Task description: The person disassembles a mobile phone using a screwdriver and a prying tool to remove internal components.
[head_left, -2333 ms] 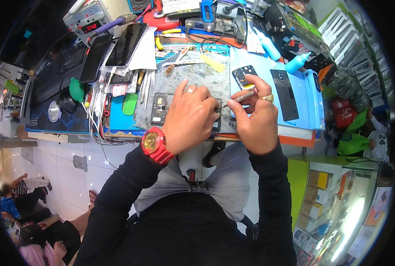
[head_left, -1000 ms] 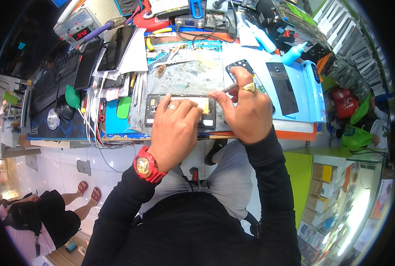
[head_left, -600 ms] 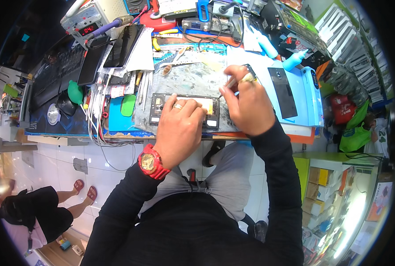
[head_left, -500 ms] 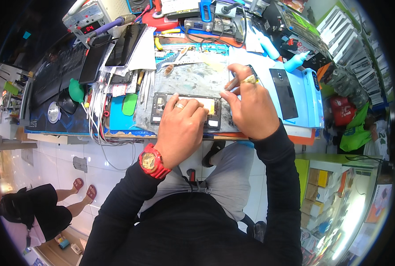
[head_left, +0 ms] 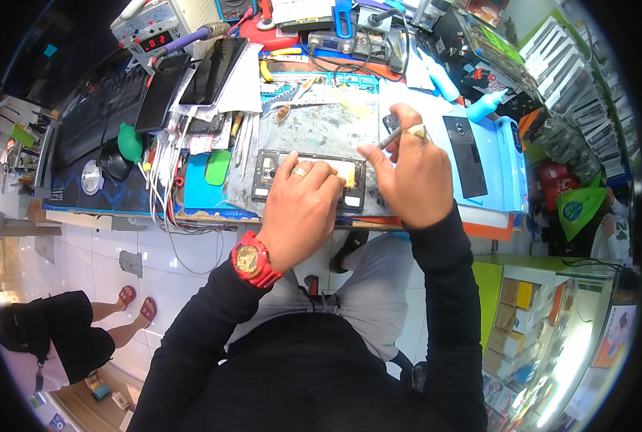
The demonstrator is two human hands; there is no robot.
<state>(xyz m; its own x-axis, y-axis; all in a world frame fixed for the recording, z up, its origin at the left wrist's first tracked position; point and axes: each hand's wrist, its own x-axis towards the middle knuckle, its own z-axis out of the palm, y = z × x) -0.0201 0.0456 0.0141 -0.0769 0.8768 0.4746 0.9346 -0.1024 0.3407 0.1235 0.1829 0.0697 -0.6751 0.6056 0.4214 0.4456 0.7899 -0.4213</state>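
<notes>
An opened phone, its inner parts bared, lies sideways on a stained grey work mat. My left hand, with a ring and a red watch on the wrist, rests on the phone's middle. Its bent fingers hold the phone down and hide much of its inside. To the right, my right hand pinches a slim grey pen-like tool between thumb and fingers. The tool's tip points down-left, above the mat and just right of the phone; its exact kind is unclear. A dark corner with a lens shows behind that hand.
Right of my hand, a dark phone back panel lies on a light blue surface near a blue bottle. Two dark phones and loose cables crowd the left. A power supply stands behind. Someone's sandalled feet show at lower left.
The whole view has shifted slightly. The tool in my right hand now shows more clearly, tilted down-left. My left hand stays on the phone. At far right, a green bag has changed shape.
</notes>
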